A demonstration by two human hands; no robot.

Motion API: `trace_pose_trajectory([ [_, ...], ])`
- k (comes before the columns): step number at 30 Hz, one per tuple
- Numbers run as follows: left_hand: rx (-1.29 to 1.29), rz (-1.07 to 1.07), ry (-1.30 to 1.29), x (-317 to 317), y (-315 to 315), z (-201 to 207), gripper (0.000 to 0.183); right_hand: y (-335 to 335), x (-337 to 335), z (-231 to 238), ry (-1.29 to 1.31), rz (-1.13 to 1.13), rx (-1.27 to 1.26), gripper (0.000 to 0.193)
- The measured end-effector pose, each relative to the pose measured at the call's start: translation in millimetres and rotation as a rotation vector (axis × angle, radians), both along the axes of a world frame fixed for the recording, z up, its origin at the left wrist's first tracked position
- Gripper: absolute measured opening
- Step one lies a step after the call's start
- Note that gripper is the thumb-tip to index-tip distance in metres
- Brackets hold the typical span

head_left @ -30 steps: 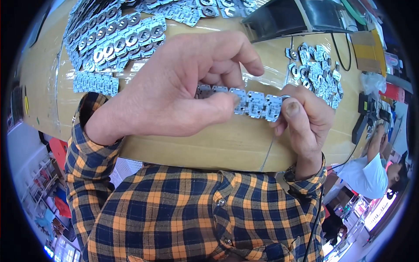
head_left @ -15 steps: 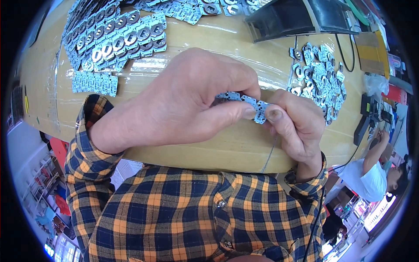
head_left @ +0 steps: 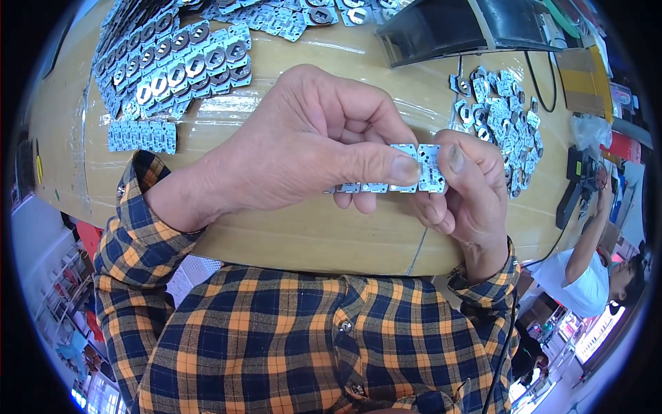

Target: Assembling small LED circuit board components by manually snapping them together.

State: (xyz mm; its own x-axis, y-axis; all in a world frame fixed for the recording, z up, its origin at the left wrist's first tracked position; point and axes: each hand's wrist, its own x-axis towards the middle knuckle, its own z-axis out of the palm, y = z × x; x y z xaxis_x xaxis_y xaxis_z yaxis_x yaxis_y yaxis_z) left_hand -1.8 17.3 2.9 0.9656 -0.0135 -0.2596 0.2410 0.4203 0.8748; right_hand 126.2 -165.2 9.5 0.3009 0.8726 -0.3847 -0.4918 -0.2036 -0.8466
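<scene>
Above the near part of the table, my left hand (head_left: 303, 148) is closed on a strip of small circuit boards (head_left: 403, 178), thumb flat on top. The strip runs out from under that thumb toward the right. At its right end, my right hand (head_left: 470, 176) pinches the last small board (head_left: 432, 168) between thumb and fingers. A thin line of a gap shows between this end board and the one beside it; whether they are still joined I cannot tell. Much of the strip is hidden behind my left thumb and palm.
Stacked circuit-board strips with round metal holders (head_left: 176, 65) cover the far left. A single strip (head_left: 142, 136) lies before them. Loose single boards (head_left: 507, 124) are heaped at the right, below a black bin (head_left: 441, 31). Another person (head_left: 586, 276) sits at the far right.
My hands have turned the strip so its flat face shows upward and its end boards line up. Before, it was tilted and bent at the right end.
</scene>
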Motion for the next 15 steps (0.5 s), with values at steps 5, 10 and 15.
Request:
trace_pose_trajectory([
  [5, -0.128, 0.013, 0.049, 1.3, 1.8, -1.3, 0.02, 2.9, 1.1, -2.2, 0.125, -0.056, 0.053, 0.032],
  [10, 0.05, 0.165, -0.179, -0.4, -8.3, -9.7, 0.018, 7.2, -0.9, -2.9, 0.147, -0.153, 0.079, 0.032],
  [15, 0.851, 0.21, -0.608, 1.8, 0.6, -9.2, 0.027, 1.7, 2.6, -7.4, -0.398, -0.084, 0.01, 0.032],
])
